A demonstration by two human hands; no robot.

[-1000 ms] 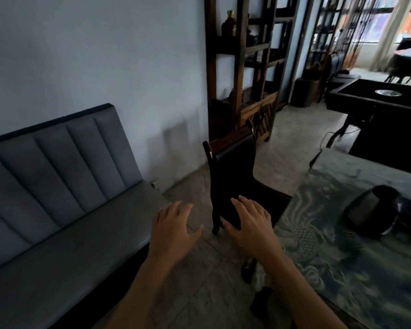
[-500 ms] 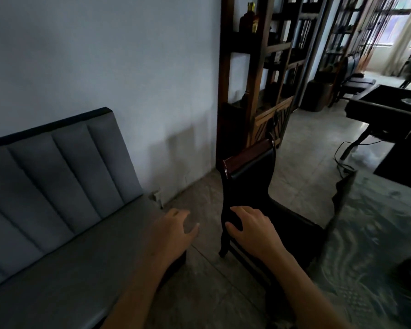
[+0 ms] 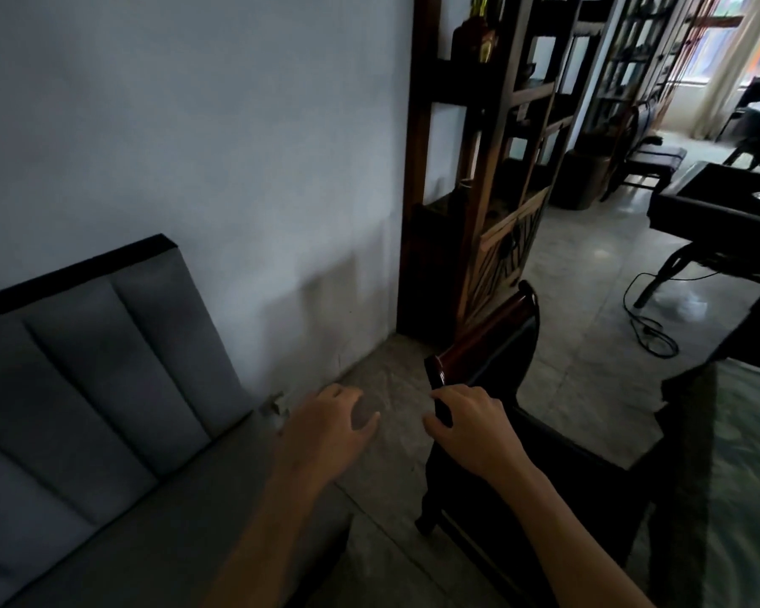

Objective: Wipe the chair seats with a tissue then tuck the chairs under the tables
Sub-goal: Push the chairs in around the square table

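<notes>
Head view, dim room; we note the dark chair (image 3: 496, 357) at about 5 o'clock of the frame centre, its wooden top rail tilted up toward 1 o'clock, its seat running under the edge of the patterned table (image 3: 746, 454) at 4 o'clock; how far the seat goes under we cannot tell, the area being too dark. The right hand (image 3: 470, 427) rests on the near side post of the chair back, fingers curled over it and thumb on the near side, so we record it as gripping the chair. The left hand (image 3: 325, 427) hangs at 6 o'clock, just beside the right hand but apart from the chair, fingers loosely spread and holding nothing, over the tiled floor (image 3: 387, 388). No tissue visible in either hand. The grey sofa (image 3: 106, 388) fills 8 o'clock, against the pale wall (image 3: 194, 125); a tall wooden shelf unit (image 3: 479, 177) stands at 1 o'clock, behind the chair; a black table (image 3: 716, 199) at 3 o'clock, well apart, with a cable (image 3: 650, 331) trailing on the floor below it.
</notes>
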